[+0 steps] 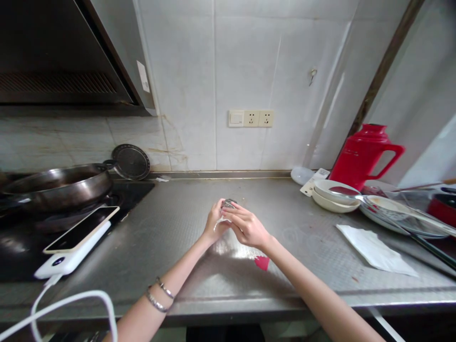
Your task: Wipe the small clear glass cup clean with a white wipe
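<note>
Both my hands are together above the middle of the steel counter [178, 223]. My left hand [214, 222] is closed around a small dark, shiny metallic object [229, 203], whose kind I cannot make out. The fingers of my right hand [249, 227] are pressed over its near side and hide most of it. A thin white piece [220, 221], perhaps tissue, pokes out between the two hands. Below my right wrist, a small red scrap [262, 262] lies on the counter.
Left, a steel pan [60, 187] stands on the stove beside a phone [83, 230] on a white power bank [74, 254] with a cable. On the right are a red thermos jug [359, 156], stacked bowls [335, 205], plates with utensils, and a folded white tissue [375, 251].
</note>
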`<action>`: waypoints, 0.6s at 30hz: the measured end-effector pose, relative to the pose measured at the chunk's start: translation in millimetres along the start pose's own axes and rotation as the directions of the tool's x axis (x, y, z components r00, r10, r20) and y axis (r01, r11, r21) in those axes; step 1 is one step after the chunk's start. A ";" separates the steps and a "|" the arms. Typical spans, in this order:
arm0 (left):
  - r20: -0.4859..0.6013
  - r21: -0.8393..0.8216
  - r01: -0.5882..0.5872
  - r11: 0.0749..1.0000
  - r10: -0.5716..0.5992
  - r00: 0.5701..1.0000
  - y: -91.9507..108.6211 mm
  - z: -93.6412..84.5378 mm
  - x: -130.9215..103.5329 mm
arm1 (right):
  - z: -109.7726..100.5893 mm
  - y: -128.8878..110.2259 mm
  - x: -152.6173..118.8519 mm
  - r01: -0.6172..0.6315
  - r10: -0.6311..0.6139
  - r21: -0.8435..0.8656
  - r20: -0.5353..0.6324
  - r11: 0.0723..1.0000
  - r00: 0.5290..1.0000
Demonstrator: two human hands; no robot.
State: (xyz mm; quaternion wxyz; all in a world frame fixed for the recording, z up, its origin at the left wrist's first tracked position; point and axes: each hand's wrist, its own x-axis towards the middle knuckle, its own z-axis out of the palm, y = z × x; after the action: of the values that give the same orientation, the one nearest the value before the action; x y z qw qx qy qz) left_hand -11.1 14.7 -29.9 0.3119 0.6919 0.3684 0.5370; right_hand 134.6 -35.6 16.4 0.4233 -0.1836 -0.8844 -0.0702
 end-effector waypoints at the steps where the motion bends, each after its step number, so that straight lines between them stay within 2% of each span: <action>1: 0.003 0.017 -0.012 1.000 0.011 1.000 2.2 -1.3 0.4 | -0.4 -2.0 0.5 -0.036 0.037 0.054 -0.005 0.998 0.999; 3: 0.005 0.059 -0.029 0.998 0.029 1.000 10.0 -2.8 1.3 | -2.6 -3.4 2.3 -0.159 0.167 0.157 -0.037 0.975 0.985; 4: 0.001 0.078 -0.026 0.997 0.026 1.000 15.2 -3.0 1.7 | -4.3 -2.2 3.2 -0.245 0.263 0.194 -0.074 0.950 0.962; 5: -0.014 0.085 -0.006 0.996 0.007 1.000 21.0 -2.7 1.9 | -6.3 0.3 4.0 -0.341 0.373 0.219 -0.129 0.914 0.919; 7: 0.033 0.026 0.045 0.999 -0.045 0.998 32.4 -1.5 1.7 | -9.8 8.2 4.5 -0.510 0.562 0.242 -0.278 0.826 0.779; 8: 0.026 0.012 0.074 0.997 -0.074 0.997 37.1 -0.8 1.3 | -10.9 12.8 4.1 -0.564 0.613 0.242 -0.345 0.790 0.710; 9: 0.027 -0.003 0.097 0.995 -0.097 0.995 40.8 -0.2 0.6 | -11.3 17.1 3.2 -0.592 0.632 0.233 -0.390 0.771 0.670; 10: 0.028 -0.017 0.114 0.993 -0.114 0.993 43.4 0.2 -0.1 | -10.8 20.8 2.0 -0.600 0.630 0.219 -0.411 0.770 0.659; 11: 0.029 -0.026 0.123 0.992 -0.123 0.992 44.8 0.5 -0.8 | -9.5 23.4 0.5 -0.588 0.614 0.203 -0.405 0.783 0.677; 14: 0.038 -0.048 0.116 0.992 -0.114 0.993 43.7 0.6 -2.3 | -3.0 24.6 -3.8 -0.523 0.556 0.187 -0.307 0.831 0.773; 18: 0.009 -0.062 0.087 0.994 -0.087 0.996 37.9 0.4 -1.6 | 3.3 17.9 -6.1 -0.471 0.511 0.202 -0.271 0.859 0.816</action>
State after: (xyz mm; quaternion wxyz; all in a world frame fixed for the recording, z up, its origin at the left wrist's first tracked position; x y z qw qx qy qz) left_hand -4.3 -6.9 0.6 0.3575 0.6667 0.3803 0.5321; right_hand 142.6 -19.7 9.0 0.5731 -0.3653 -0.7303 0.0690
